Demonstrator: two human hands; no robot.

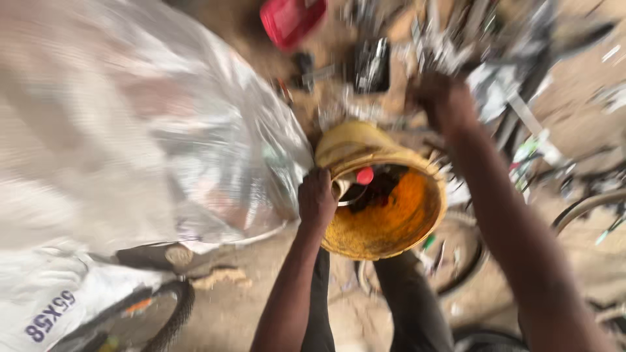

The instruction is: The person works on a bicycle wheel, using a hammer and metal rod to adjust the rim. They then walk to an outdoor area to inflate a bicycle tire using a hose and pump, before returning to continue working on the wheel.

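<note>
Left hand gripping tilted yellow bucket, grimy orange inside

A clear plastic sheet, a red container, a tyre.

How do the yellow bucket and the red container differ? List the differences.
The yellow bucket is tipped so its stained orange inside shows, with small items in it; the red container lies farther off on the dirt ground, its contents not visible. The bucket looks larger in the picture, the red container smaller and cut by the picture's edge. The left hand has its grip on the bucket's rim; no hand touches the red container. Both are blurred.
</note>
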